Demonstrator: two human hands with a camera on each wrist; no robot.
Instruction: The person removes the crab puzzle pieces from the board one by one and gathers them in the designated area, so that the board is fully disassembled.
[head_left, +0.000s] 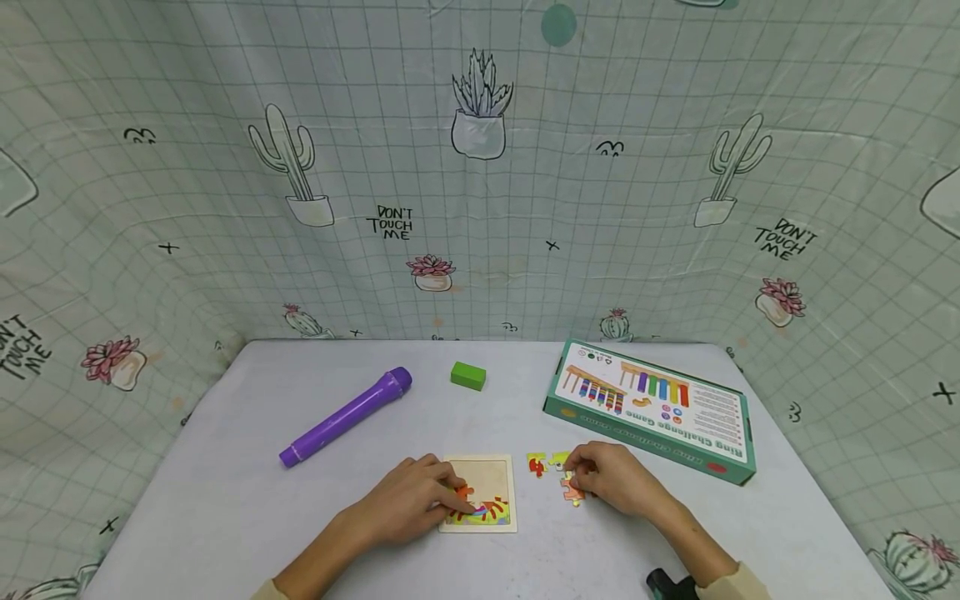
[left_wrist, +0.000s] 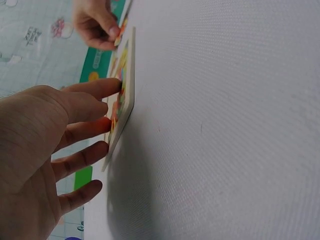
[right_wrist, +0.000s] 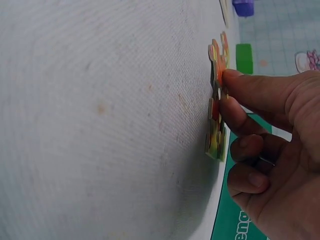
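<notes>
A small wooden puzzle board (head_left: 477,472) lies on the table, its lower part filled with colourful pieces. My left hand (head_left: 408,500) rests at its left side, fingers stretched out and fingertips touching the board and the fitted pieces. To the right of the board, my right hand (head_left: 617,479) pinches an orange puzzle piece (head_left: 573,492) between thumb and index finger. The right wrist view shows the thumb (right_wrist: 235,77) on that piece and the other fingers curled back. Beside it lie a red-and-yellow puzzle piece (head_left: 536,464) and a yellow-green one (head_left: 558,459), partly behind the fingers.
A purple microphone-shaped tube (head_left: 345,418) lies at the left. A green block (head_left: 468,376) sits at the back middle. The Ring Challenge Game box (head_left: 652,408) stands behind the right hand. A black object (head_left: 670,585) is at the front edge near the right sleeve.
</notes>
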